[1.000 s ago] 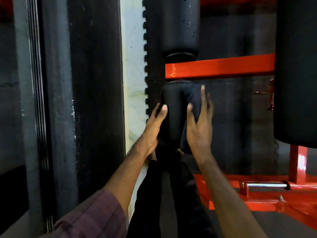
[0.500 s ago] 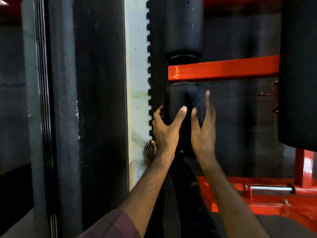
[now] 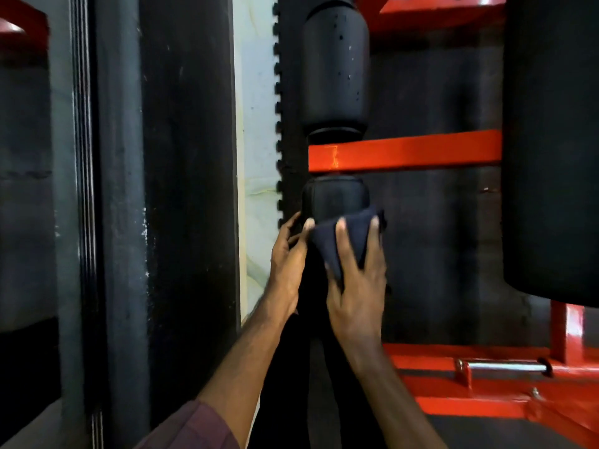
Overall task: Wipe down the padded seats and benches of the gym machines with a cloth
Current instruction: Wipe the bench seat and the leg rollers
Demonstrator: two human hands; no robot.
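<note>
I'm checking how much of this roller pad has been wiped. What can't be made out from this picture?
- Lower roller pad, head view: its lower half is covered by the dark cloth, right hand and left hand.
- Its far side faces away from the camera.
- Any dirt or damp: black pad in dim light, unreadable.
- Large pad: cut off by the right edge.
</note>
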